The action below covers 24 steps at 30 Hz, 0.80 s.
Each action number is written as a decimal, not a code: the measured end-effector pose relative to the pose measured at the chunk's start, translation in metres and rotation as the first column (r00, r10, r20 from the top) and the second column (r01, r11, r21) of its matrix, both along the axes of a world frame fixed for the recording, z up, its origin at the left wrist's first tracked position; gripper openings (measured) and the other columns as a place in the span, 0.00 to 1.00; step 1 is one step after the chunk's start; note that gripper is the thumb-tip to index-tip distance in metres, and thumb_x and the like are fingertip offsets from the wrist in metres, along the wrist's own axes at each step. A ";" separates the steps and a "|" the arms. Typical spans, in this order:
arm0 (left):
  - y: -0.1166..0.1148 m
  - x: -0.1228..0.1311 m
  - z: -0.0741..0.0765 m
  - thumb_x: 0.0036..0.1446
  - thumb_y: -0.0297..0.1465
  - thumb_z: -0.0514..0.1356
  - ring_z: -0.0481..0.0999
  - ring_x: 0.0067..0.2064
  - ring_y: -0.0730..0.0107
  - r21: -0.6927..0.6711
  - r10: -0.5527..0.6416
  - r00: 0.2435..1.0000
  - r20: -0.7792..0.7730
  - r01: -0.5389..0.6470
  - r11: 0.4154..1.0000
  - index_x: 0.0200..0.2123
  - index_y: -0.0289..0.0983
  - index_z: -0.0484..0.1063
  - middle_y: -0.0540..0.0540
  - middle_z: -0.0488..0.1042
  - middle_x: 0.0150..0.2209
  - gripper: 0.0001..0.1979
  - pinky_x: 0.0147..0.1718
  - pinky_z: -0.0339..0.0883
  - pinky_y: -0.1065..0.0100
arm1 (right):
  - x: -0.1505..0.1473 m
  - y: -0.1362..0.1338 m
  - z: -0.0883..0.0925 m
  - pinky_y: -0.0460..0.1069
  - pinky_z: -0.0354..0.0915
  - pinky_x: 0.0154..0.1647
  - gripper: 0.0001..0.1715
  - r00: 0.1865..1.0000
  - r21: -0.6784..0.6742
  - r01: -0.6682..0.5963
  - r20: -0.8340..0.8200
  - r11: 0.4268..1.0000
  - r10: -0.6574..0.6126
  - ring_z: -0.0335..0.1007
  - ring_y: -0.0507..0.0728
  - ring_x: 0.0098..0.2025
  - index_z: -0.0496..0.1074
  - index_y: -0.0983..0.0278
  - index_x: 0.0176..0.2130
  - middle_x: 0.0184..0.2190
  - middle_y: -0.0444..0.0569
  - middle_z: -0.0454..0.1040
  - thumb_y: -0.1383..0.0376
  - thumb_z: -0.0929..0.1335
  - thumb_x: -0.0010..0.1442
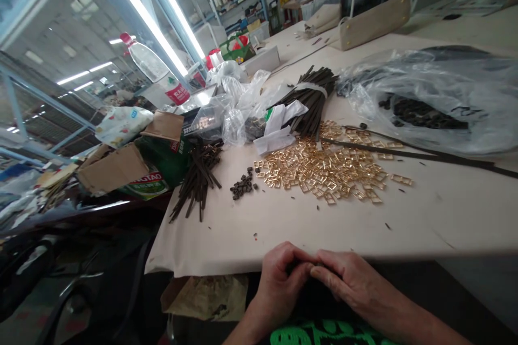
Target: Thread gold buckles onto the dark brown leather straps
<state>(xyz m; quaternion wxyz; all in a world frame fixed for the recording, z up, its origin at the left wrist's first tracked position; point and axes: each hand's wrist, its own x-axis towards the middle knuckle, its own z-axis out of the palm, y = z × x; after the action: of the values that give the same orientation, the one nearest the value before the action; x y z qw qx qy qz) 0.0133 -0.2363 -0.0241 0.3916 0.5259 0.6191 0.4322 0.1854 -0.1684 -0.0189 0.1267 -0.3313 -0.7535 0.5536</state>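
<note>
My left hand (pixel 283 275) and my right hand (pixel 348 275) meet at the table's front edge, fingers curled and thumbs pressed close together. Whatever lies between the fingertips is too small or too hidden to make out. Beyond them on the pale table (pixel 283 226) spreads a heap of gold metal buckles (pixel 324 169). Left of the heap sits a small pile of dark loops (pixel 243 187). Further left lies a loose bunch of dark strips (pixel 198 177). Behind the buckles stands a tied bundle of dark strips (pixel 309 96).
Clear plastic bags (pixel 445 96) with dark pieces inside lie at the right. Long dark straps (pixel 421 153) cross the table there. A tan bag piece (pixel 374 21) rests further back. At the left are a cardboard box (pixel 113 169) and a plastic bottle (pixel 149 61).
</note>
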 end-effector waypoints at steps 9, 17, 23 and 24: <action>0.011 -0.011 0.006 0.55 0.31 0.63 0.71 0.30 0.66 0.023 0.114 0.993 -0.022 -0.114 0.993 0.30 0.41 0.77 0.48 0.72 0.26 0.03 0.32 0.63 0.67 | 0.006 0.008 -0.001 0.46 0.61 0.31 0.19 1.000 0.031 -0.024 0.019 0.999 0.023 0.69 0.54 0.30 0.68 0.61 0.32 0.28 0.44 0.73 0.54 0.59 0.68; 0.036 -0.032 0.011 0.56 0.32 0.62 0.71 0.26 0.72 -0.069 0.067 0.990 0.122 -0.059 0.996 0.30 0.36 0.74 0.50 0.71 0.24 0.05 0.28 0.64 0.71 | 0.004 0.024 -0.010 0.47 0.59 0.27 0.23 0.998 0.135 0.065 0.006 0.989 -0.066 0.64 0.53 0.25 0.62 0.60 0.26 0.21 0.42 0.66 0.54 0.56 0.68; 0.086 -0.090 0.014 0.56 0.30 0.62 0.72 0.28 0.72 0.130 0.157 0.946 -0.282 -0.125 0.984 0.29 0.37 0.75 0.49 0.74 0.28 0.04 0.29 0.66 0.72 | 0.008 0.032 -0.018 0.46 0.59 0.25 0.23 0.978 0.080 0.199 -0.073 0.977 -0.193 0.61 0.53 0.23 0.67 0.61 0.30 0.20 0.41 0.63 0.53 0.56 0.68; 0.094 -0.096 0.015 0.56 0.29 0.62 0.73 0.29 0.72 0.149 0.145 0.911 -0.385 -0.093 0.984 0.30 0.37 0.76 0.49 0.74 0.30 0.03 0.30 0.66 0.71 | 0.007 0.031 -0.018 0.46 0.59 0.25 0.23 0.978 0.085 0.202 -0.078 0.976 -0.196 0.61 0.53 0.23 0.68 0.61 0.30 0.20 0.41 0.63 0.53 0.56 0.68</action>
<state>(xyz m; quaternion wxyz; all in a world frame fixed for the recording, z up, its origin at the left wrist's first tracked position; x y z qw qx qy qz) -0.0822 -0.1423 -0.0091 0.1973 0.5874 0.6873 0.3790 0.1927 -0.1373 -0.0370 0.2228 -0.3795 -0.7363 0.5140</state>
